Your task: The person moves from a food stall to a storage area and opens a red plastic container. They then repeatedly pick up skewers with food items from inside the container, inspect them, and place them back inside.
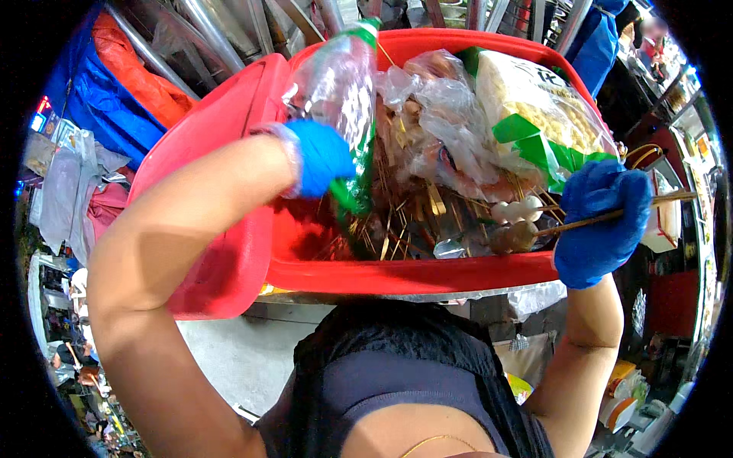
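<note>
My left hand, in a blue glove, grips the edge of a clear and green plastic bag at the left of a red plastic cooler box. Gloved alike, my right hand is closed around several wooden skewers at the box's right front corner. White balls and a brownish food piece sit on the skewers' inner ends. Inside the box lie many thin sticks, crumpled clear bags and a green and white printed bag of yellowish food pieces.
The red lid lies along the box's left side. Metal poles stand behind it, beside blue and orange tarps. Plastic bags hang at far left. A white container is beyond my right hand.
</note>
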`<state>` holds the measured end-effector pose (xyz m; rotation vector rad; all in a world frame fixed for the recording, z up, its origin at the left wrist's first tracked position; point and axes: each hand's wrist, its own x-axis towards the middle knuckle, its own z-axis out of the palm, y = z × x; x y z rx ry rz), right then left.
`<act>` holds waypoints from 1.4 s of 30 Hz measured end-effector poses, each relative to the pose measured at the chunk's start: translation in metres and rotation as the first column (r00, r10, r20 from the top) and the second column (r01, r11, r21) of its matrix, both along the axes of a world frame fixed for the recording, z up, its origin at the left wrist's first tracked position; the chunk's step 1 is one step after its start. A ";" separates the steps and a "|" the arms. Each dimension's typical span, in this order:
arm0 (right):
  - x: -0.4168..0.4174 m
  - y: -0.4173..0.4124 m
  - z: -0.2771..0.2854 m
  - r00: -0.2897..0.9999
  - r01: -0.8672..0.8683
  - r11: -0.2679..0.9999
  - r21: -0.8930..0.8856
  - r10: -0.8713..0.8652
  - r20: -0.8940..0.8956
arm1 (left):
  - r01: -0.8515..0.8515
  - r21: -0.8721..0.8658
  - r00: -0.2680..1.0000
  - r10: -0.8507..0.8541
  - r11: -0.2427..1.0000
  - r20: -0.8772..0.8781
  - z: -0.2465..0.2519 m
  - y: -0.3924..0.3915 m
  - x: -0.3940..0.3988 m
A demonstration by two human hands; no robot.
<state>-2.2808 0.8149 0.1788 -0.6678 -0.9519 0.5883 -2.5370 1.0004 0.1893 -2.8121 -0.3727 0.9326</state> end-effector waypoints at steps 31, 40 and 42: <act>0.042 -0.038 -0.041 0.990 0.077 0.985 -0.157 -0.057 0.130 | 0.273 0.050 0.835 -0.263 0.961 0.483 -0.052 0.014 0.084; 0.084 -0.053 -0.049 0.899 0.409 0.836 -0.367 -0.300 0.319 | 0.548 0.281 0.725 -0.615 0.788 0.310 -0.051 0.030 0.090; 0.086 -0.056 -0.050 0.877 0.479 0.811 -0.336 -0.430 0.213 | 0.476 0.174 0.772 -0.504 0.862 0.387 -0.063 0.028 0.081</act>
